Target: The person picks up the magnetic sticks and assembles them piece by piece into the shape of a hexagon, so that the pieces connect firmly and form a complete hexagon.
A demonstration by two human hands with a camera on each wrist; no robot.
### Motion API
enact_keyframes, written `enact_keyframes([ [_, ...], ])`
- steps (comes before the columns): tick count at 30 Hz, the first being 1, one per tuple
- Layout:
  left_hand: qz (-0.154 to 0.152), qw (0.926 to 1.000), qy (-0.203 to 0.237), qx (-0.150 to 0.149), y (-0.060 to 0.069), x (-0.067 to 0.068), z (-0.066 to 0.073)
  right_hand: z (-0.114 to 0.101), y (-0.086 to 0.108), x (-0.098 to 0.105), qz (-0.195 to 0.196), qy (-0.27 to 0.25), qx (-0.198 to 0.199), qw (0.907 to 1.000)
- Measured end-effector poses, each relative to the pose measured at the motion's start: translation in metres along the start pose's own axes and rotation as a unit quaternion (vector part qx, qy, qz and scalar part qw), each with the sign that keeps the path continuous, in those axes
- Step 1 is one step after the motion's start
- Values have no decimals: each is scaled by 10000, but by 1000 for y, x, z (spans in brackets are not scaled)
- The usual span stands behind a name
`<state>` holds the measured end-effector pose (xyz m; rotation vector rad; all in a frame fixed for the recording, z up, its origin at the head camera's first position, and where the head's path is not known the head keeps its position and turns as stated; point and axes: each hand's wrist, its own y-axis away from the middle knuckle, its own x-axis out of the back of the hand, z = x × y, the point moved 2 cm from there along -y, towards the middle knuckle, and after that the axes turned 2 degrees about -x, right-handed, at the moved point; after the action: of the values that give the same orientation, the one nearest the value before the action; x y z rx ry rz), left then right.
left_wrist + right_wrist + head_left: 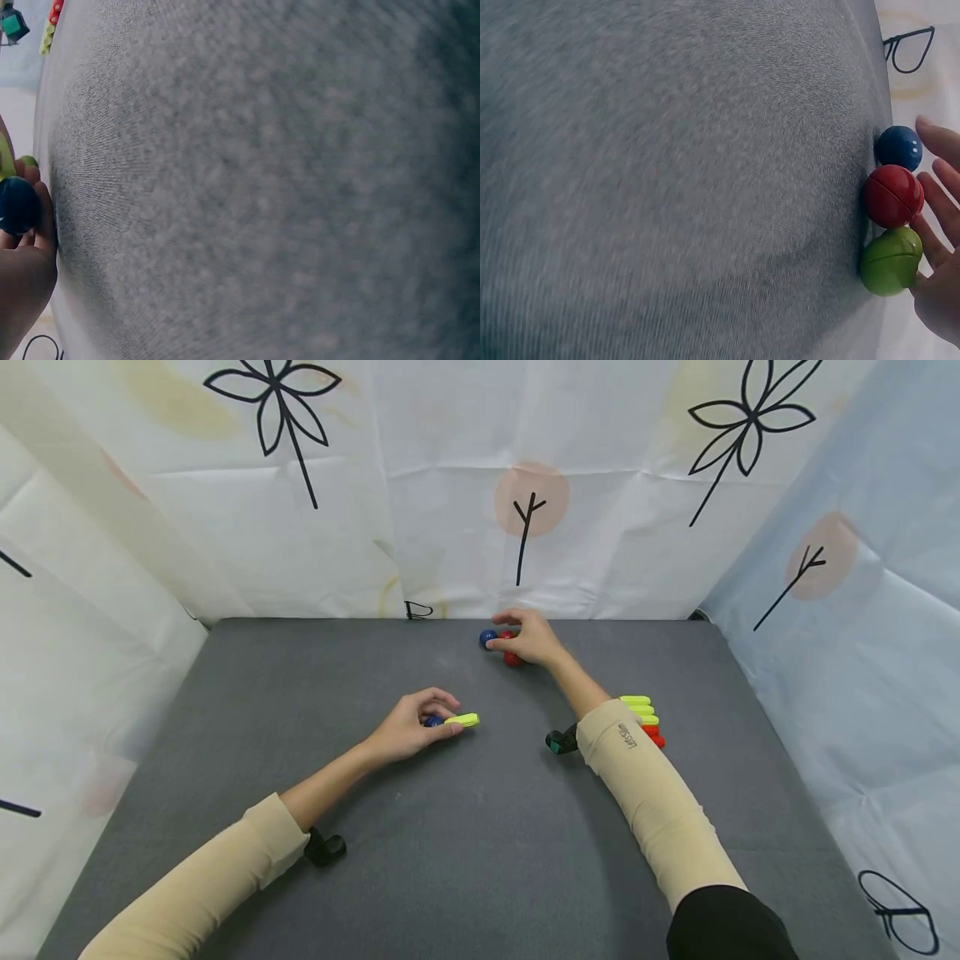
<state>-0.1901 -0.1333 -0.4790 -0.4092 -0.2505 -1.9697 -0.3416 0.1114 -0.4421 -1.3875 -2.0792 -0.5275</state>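
Likely trouble: left hand (405, 728) grips yellow stick (465, 720) and blue ball (19, 205) together mid-surface (450, 860), so either could slip; right hand (531, 639), fingers spread by red ball (891, 196) near the far edge, could knock it rolling.

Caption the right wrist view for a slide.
Right hand beside blue ball, red ball and green ball on gray surface.

Glossy red ball (893, 196) — smooth plastic look, grey tabletop (450, 843) — matt cloth
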Motion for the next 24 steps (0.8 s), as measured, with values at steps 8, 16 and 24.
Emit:
enact_keyframes([
  [8,-129,9993,329,77,-1,0,1,3,-7,-4,-34,278,-66,9996],
  [16,-26,9991,421,70,0,0,1,3,-10,-11,-20,644,-133,9978],
  [24,104,9993,345,-32,-2,1,-1,0,-6,-12,82,611,30,9981],
])
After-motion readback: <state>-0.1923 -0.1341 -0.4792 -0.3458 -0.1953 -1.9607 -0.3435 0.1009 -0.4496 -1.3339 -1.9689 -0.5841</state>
